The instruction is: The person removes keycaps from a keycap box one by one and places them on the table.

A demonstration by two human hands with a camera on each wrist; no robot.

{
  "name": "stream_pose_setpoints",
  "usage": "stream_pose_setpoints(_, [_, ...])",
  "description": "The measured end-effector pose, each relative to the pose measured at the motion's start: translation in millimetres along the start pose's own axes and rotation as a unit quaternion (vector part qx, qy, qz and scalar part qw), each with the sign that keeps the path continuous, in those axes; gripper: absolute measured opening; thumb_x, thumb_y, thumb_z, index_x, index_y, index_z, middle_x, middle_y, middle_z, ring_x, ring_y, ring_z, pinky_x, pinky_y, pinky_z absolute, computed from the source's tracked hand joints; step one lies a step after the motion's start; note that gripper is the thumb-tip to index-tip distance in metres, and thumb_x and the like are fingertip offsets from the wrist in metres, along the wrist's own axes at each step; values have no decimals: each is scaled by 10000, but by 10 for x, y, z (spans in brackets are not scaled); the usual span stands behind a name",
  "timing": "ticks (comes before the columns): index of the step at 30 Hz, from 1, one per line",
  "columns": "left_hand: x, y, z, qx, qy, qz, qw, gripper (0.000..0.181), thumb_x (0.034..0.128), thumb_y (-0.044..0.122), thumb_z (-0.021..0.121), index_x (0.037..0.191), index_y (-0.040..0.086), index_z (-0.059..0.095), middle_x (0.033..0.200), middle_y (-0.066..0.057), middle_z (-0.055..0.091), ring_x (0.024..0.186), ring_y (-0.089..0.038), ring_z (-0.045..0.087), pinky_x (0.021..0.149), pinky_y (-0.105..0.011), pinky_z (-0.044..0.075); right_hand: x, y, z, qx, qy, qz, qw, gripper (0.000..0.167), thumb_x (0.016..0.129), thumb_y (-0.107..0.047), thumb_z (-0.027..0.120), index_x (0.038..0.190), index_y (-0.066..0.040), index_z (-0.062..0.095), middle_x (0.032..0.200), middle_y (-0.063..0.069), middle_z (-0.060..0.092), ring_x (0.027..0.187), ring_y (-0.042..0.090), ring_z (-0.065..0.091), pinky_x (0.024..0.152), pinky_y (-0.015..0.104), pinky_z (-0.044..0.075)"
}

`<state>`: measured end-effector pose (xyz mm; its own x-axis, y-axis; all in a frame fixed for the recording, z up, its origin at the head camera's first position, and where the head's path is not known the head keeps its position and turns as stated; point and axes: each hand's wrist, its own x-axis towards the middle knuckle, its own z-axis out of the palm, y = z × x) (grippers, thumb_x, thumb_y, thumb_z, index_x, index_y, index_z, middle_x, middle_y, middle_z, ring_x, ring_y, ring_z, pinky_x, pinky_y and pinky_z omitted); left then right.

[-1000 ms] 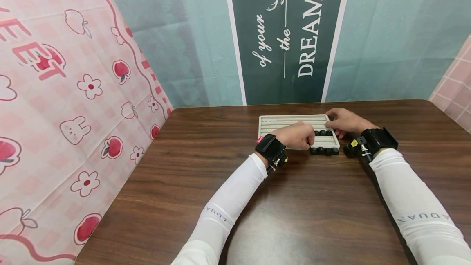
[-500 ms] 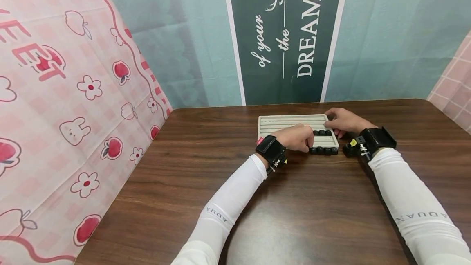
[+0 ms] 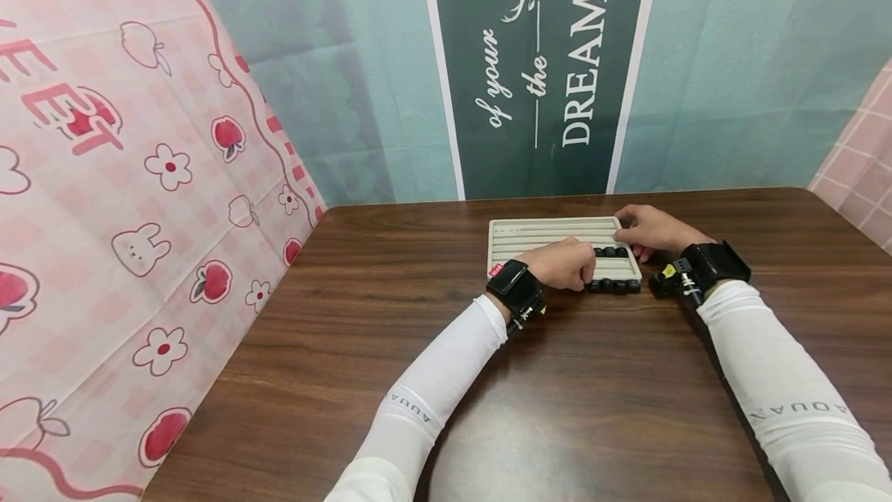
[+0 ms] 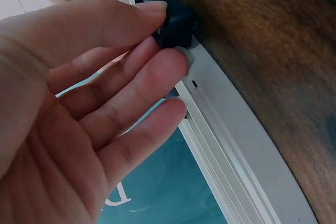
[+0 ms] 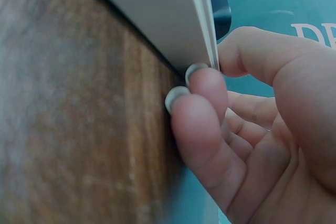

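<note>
A cream tray (image 3: 543, 228) with parallel ridges lies near the table's far edge. Black keycap-like blocks stand in it, a short row (image 3: 610, 252) inside and another row (image 3: 615, 286) along its front edge. My left hand (image 3: 566, 263) reaches over the tray's front. In the left wrist view its thumb and fingertips pinch a dark block (image 4: 177, 23) at the rim; a small pale mark shows on it. At the right end my right hand (image 3: 655, 228) grips the tray's side. Its thumb and fingertips (image 5: 197, 116) hold the edge in the right wrist view. My left hand hides part of the tray.
A brown wooden table (image 3: 348, 347) carries the tray. Behind it hangs a green-blue cloth (image 3: 376, 84) with lettering, and a pink patterned cloth (image 3: 167, 254) runs along the left. A red tag (image 3: 495, 269) sits at the tray's left front corner.
My left hand has shifted very slightly at the front edge. My right hand stays at the tray's right side, and the tray looks almost unmoved.
</note>
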<state>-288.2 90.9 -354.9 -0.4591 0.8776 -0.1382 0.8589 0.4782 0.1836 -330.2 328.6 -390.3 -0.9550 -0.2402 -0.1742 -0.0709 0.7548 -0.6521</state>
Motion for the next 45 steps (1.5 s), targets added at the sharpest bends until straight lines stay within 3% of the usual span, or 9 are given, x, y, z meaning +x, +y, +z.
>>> stream_pose_setpoints(14, [21,6,11,23,313,49,9995,79,831,77,695,819,155,687,824,95,606,781,-26,539,693,-135,421,22,2,-12,18,-22,9,10000,596,942,-192,562,1389,110,308,693,75,569,525,152,577,507,344,536])
stream_pose_setpoints(24, [23,-10,12,-2,379,140,9992,163,909,107,609,758,158,646,750,90,529,699,-41,455,655,-135,364,32,13,-8,-2,5,2,10000,591,943,-195,560,1386,108,311,687,71,567,521,145,574,506,340,536])
stream_pose_setpoints(33, [9,-95,-6,-98,782,207,9967,285,938,113,548,663,174,503,683,67,419,625,-60,363,612,-147,302,27,19,-4,11,12,-39,10000,586,941,-183,556,1385,111,310,672,67,565,513,150,572,504,346,536])
stream_pose_setpoints(41, [-23,-217,-18,-351,828,-14,9959,205,968,124,505,778,139,582,770,42,485,677,-67,410,650,-153,333,23,14,2,40,-14,14,10000,594,943,-193,558,1387,112,306,682,69,566,515,146,573,506,345,537])
stream_pose_setpoints(45, [-17,-286,5,-335,960,-251,9945,146,968,130,524,983,110,668,957,32,618,831,-43,526,761,-135,411,9,1,3,42,-20,6,10000,587,944,-187,554,1386,111,307,686,70,567,515,143,573,508,344,538])
